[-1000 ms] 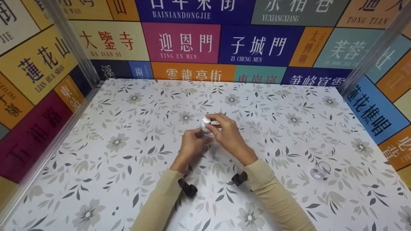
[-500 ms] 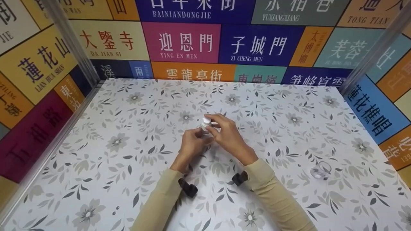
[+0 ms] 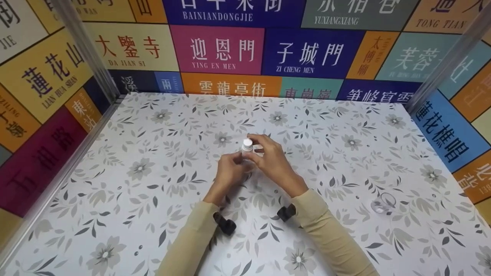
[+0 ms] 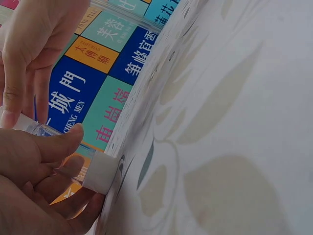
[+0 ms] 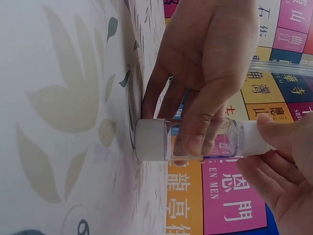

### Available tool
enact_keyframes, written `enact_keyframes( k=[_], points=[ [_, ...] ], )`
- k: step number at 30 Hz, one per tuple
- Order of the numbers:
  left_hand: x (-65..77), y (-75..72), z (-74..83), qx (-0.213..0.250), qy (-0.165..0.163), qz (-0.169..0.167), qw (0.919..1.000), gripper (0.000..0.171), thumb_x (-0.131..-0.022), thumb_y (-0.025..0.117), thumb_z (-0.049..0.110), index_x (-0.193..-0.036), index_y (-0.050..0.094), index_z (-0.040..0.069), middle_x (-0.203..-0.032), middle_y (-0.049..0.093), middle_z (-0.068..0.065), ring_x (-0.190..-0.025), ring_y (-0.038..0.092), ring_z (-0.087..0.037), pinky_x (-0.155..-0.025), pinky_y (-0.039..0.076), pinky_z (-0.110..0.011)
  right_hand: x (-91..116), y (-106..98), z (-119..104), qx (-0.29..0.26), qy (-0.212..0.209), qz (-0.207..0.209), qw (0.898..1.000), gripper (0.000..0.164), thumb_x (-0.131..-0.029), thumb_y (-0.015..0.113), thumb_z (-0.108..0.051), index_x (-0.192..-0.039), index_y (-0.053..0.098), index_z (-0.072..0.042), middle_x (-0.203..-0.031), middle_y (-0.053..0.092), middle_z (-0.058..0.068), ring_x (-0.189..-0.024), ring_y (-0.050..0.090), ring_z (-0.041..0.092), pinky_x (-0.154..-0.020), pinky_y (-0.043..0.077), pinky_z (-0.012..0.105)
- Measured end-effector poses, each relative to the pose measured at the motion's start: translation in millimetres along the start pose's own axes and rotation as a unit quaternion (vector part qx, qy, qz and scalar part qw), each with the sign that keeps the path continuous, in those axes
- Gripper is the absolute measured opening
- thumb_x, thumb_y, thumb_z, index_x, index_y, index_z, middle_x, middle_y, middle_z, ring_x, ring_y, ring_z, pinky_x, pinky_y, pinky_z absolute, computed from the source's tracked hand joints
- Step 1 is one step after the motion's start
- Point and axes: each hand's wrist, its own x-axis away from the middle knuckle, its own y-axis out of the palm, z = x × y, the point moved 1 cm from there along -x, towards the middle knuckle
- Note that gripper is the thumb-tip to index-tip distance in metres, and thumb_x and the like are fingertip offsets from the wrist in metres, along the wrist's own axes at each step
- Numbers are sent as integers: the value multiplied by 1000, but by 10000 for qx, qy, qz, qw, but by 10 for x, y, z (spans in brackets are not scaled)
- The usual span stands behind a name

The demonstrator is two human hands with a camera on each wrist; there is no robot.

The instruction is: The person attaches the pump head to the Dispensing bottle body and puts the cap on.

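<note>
Bottle (image 5: 222, 134), small, clear-walled, with white cap (image 5: 252, 137) at top and white base (image 5: 150, 140) below. Stands upright, or nearly so, a little beyond the middle of the desk (image 3: 314, 157), between both hands. Contact between base and desk: not possible to tell for certain.

Left hand (image 3: 230, 168): closed round the clear body, thumb laid across the near side, other fingers bent behind and low towards the base. Right hand (image 3: 274, 157): partly closed at the cap, thumb against the side, fingers curved about the opposite edge; contact of each fingertip not possible to tell.

Also on the desk: one see-through, rounded item (image 3: 383, 204), lying well apart from the bottle, out beyond the right forearm. Exact kind not possible to tell. Desk covering: white, printed with grey and beige flowers and leaves.

Worn on the arms: beige sleeves (image 3: 326, 226), with a black device (image 3: 225, 225) at the left wrist and a matching black unit (image 3: 286, 212) at the right.

Behind and to both sides: coloured panels (image 3: 217, 68) in magenta, blue, orange, yellow and green, lettered in Chinese characters, many with romanised names beneath.
</note>
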Motion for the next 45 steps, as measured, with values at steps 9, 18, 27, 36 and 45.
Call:
enact_keyframes(
  k=[9, 18, 27, 36, 45],
  points=[
    [-8, 2, 12, 270, -90, -110, 9995, 25, -79, 73, 0, -103, 77, 0, -86, 75, -14, -71, 58, -11, -68, 50, -23, -9, -7, -29, -310, -82, -93, 9994, 34, -94, 65, -5, -128, 61, 2, -126, 63, 19, -118, 63, 31, -96, 56, 40],
    [-3, 0, 1, 198, -348, -207, 9990, 26, -79, 77, 6, -105, 78, 6, -81, 74, -9, -68, 57, -13, -67, 48, -25, 7, -17, -19, -122, -108, -202, 9997, 32, -93, 67, -4, -124, 63, 2, -117, 68, 18, -109, 68, 30, -88, 59, 33],
    [1, -6, 5, 78, -201, -130, 9997, 30, -78, 77, 4, -108, 77, 4, -91, 77, -14, -73, 58, -14, -69, 49, -25, 10, -15, -18, -39, -82, -119, 9999, 35, -90, 71, -9, -123, 63, 1, -115, 67, 18, -108, 68, 29, -85, 59, 31],
    [-1, -1, -6, 16, 44, 55, 10000, 23, -77, 72, -4, -99, 77, -3, -89, 76, -19, -75, 59, -16, -74, 52, -29, -8, 0, -7, -427, 145, -117, 9989, 51, -86, 77, -9, -132, 57, 3, -134, 57, 20, -126, 58, 34, -100, 54, 38],
    [-7, 23, -2, 393, -353, -237, 9983, 21, -80, 77, 4, -101, 78, 4, -88, 76, -15, -72, 61, -14, -69, 52, -25, 0, 11, -2, -521, -53, -380, 9979, 44, -89, 63, 11, -132, 58, 4, -132, 60, 21, -126, 59, 33, -105, 49, 28]
  ],
)
